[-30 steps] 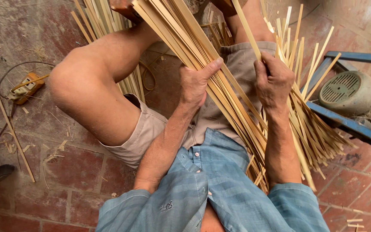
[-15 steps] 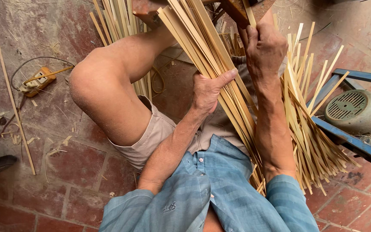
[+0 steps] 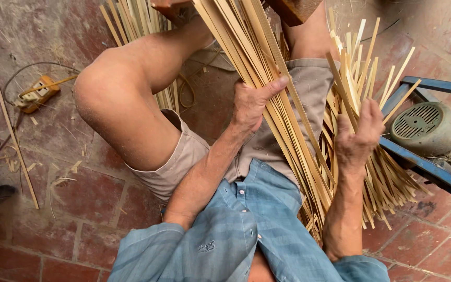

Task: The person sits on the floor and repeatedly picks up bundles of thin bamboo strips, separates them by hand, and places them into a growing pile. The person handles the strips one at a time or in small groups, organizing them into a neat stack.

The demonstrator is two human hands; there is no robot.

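1. Bundle of bamboo strips: I log it as long, flat and pale, lying across the seated person's lap, its long axis running from far centre down toward the near right.
2. Left hand: I see it wrapped on the bundle's left edge, thumb stretched out across the strips, fingers curled behind; it clamps the bundle at mid-length.
3. Right hand: it hangs just right of the bundle, fingers half curled and parted, among loose strips. I cannot tell whether it pinches one.
4. Relation I note: the bundle lies left of the right hand and under the left, so the left hand is the nearer; the loose strips fan up and far from the right palm.
5. Also in view: bent bare knee at left, blue shirt near, grey motor on a blue frame at right, a single strip and a yellow plug block on the brick floor.
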